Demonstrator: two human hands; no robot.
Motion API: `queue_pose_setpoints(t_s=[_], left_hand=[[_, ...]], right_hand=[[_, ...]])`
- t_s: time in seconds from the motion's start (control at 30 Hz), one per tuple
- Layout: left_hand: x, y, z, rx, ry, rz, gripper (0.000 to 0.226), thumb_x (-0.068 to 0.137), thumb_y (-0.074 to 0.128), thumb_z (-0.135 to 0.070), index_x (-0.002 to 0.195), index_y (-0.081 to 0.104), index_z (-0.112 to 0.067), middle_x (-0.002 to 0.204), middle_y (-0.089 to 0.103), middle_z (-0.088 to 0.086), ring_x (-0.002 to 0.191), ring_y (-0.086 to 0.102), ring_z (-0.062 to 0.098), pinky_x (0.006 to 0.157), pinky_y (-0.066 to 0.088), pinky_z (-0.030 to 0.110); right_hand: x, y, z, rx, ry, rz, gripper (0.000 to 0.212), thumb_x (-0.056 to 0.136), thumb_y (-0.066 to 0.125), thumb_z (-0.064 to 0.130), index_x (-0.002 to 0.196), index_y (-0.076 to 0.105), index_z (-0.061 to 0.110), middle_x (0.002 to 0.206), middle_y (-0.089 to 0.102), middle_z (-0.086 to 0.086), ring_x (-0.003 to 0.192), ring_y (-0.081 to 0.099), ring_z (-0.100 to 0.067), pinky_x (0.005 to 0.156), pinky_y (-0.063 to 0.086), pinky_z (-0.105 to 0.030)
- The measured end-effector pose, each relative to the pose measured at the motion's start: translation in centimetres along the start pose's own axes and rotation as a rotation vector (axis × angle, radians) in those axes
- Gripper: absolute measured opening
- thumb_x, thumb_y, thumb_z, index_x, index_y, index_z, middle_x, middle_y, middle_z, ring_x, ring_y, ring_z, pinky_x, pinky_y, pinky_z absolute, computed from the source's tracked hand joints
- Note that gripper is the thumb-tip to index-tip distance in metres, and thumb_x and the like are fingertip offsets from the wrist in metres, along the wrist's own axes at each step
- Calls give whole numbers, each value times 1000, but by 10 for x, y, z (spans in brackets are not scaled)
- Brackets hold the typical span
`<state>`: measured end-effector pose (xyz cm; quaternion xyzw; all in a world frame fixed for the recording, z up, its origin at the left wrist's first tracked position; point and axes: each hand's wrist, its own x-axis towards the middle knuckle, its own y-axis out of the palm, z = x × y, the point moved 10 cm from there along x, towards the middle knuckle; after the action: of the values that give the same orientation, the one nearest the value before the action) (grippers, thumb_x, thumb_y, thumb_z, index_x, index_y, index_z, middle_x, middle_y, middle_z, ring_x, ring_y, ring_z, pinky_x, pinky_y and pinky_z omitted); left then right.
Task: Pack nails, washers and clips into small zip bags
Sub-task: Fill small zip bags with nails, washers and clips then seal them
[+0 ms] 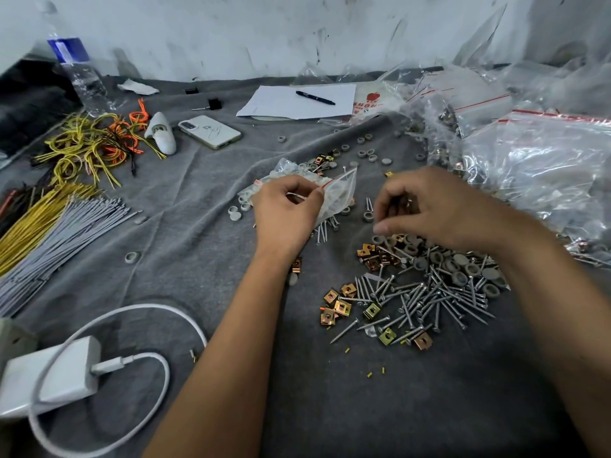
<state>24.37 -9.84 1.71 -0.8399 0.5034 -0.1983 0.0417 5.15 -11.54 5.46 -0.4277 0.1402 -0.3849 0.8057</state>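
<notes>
Left hand: the left hand [287, 211] pinches the red-striped mouth of a small zip bag [337, 193] between thumb and curled fingers, lifting that edge off the cloth, probably so the opening faces the other hand.
Zip bag: it lies just beyond the left hand, slanting up and to the right, on top of a few spare clear bags [281, 173]; whether anything is inside it yet cannot be told.
Right hand: the right hand [429, 209] hovers over the far edge of the hardware heap with its fingers curled down and fingertips bunched, as if gathering small parts; what it actually has hold of, if anything, is hidden under the fingers.
Nails: the nails [426, 299] lie in a loose heap near the person's right forearm, within easy reach of the picking hand.
Washers: the grey washers [459, 264] sit along the far side of that heap, with strays scattered farther up the cloth.
Clips: the brass-coloured clips [340, 307] cluster on the heap's left edge.
Surface: a grey cloth [198, 246] covers the work area, which likely keeps small parts from rolling.
Packed stock: large clear bags [545, 160] are piled to the right.
Step in hand: likely loading a picked set into the held bag.
</notes>
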Motion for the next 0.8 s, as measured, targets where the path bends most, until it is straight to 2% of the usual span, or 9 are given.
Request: queue_pose_setpoints(t_s=[0.1,0.23,0.37,0.53,0.6,0.67,0.73,0.8], left_hand=[[0,4,-3,41,33,28,18,88,76,-11,73,74,-21,66,69,-8,58,62,10,57,50,24],[0,4,-4,54,60,20,15,87,76,-11,74,75,-18,63,68,-6,51,55,2,51,42,16],[0,5,-6,62,79,30,13,86,76,-10,74,76,-16,62,66,-9,49,52,-1,50,38,14],[0,5,-6,42,88,32,12,87,75,-7,76,77,-11,65,67,-8,52,53,0,53,40,17],[1,4,-4,28,77,18,14,87,75,-7,75,76,-13,65,67,-8,54,55,2,55,42,19],[2,1,-2,5,60,0,14,87,75,-8,74,76,-13,64,67,-7,57,58,7,57,46,22],[4,-4,1,-47,37,-25,14,87,74,-6,74,76,-11,66,69,-5,60,61,10,60,47,24],[9,-14,8,-147,-24,-71,16,88,73,-4,74,75,-10,67,69,-3,62,60,11,64,48,26]], right_hand=[[14,-5,1,20,20,-118,14,81,85,23,80,72,27,78,70,18,67,65,-1,59,51,-15],[26,-5,-7,4,57,-214,14,82,84,16,80,72,23,66,68,10,58,60,4,53,42,-9],[21,-5,8,54,-60,-422,8,84,82,14,88,75,15,78,68,9,68,60,1,61,45,-9],[16,-1,17,-12,-145,-539,12,84,81,9,96,79,9,84,68,6,73,61,8,67,42,-3],[9,-9,20,-3,-180,-644,12,87,78,10,99,77,8,88,71,4,76,62,7,70,46,-7],[2,-10,25,-6,-220,-718,11,89,76,11,99,75,6,91,72,2,79,64,-2,74,52,-17],[1,-1,36,-54,-286,-688,9,90,76,12,96,75,6,93,73,0,84,65,-8,78,53,-22],[6,22,51,-85,-371,-512,11,89,79,18,97,75,10,97,71,5,88,63,-7,83,49,-20]])
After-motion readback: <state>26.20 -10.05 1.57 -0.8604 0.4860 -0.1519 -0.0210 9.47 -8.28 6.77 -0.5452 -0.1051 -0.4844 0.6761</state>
